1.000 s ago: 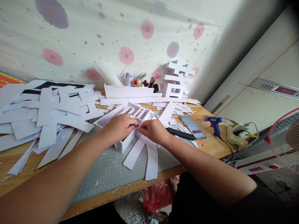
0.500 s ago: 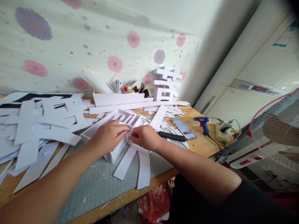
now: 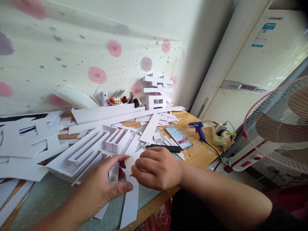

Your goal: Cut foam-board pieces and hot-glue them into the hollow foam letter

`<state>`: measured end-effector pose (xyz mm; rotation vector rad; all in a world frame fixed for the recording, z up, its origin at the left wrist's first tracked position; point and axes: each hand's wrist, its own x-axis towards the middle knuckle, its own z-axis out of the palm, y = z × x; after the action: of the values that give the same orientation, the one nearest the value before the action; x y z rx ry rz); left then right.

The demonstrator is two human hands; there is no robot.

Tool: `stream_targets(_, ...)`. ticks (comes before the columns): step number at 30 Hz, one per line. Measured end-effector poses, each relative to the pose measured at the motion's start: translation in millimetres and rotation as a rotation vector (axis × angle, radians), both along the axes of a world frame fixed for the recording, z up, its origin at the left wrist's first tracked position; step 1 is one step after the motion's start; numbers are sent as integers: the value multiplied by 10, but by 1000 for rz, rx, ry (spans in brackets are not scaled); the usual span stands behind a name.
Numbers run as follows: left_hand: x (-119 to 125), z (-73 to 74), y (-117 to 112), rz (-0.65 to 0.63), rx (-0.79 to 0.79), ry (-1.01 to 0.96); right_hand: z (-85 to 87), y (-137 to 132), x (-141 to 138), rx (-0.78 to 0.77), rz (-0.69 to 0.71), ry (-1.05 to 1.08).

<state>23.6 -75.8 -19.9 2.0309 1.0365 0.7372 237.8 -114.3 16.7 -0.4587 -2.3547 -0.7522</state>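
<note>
Just beyond your left hand [image 3: 106, 178] lay a large open white box [image 3: 63, 162], with narrow upright strips [image 3: 93, 148] dividing its inside. Farther past that hand, a long tray [image 3: 103, 114] held a bowl [image 3: 116, 104] of jumbled small things [image 3: 119, 100]. Your left hand was spread; your right hand [image 3: 157, 168] pinched a small white piece [image 3: 129, 165] between both hands.

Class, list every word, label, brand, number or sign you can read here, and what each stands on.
"01:47", apparently, on the phone; the rest of its screen is blurred.
Refrigerator: brand mark, sticker and display panel are too small or blurred to read.
Red plastic item below the table: pale print, unreadable.
White upright cut-out: resembles a written character; I cannot say which.
</note>
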Motion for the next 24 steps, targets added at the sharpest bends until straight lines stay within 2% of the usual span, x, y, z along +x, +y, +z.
stream_targets(4,115,-77,-107,131,-40,-28,-64,55,-8,35,45,41)
stream_targets(8,141,-89,-126,179,-121,-42,-119,90,-30,17,38,41)
stream_targets(11,123,-70,-92,191,-81,32,-149,84,15,-53,28,2)
stream_targets(14,124,-30,-91,235,-34,29,-180,119,169,-219,-4,35)
stream_targets(16,135,2,-115,262,-21,-17,-213,193,320,-385,-146,139)
stream_targets(18,145,32,-148,254,-8,-80,-259,291,462,-558,-427,184)
stream_targets(20,146,51,-177,231,2,-131,-314,384,551,-728,-673,114)
stream_targets(22,135,53,-195,215,26,-154,-373,452,573,-858,-796,27)
stream_targets(24,119,43,-199,211,57,-153,-424,494,552,-917,-827,-11)
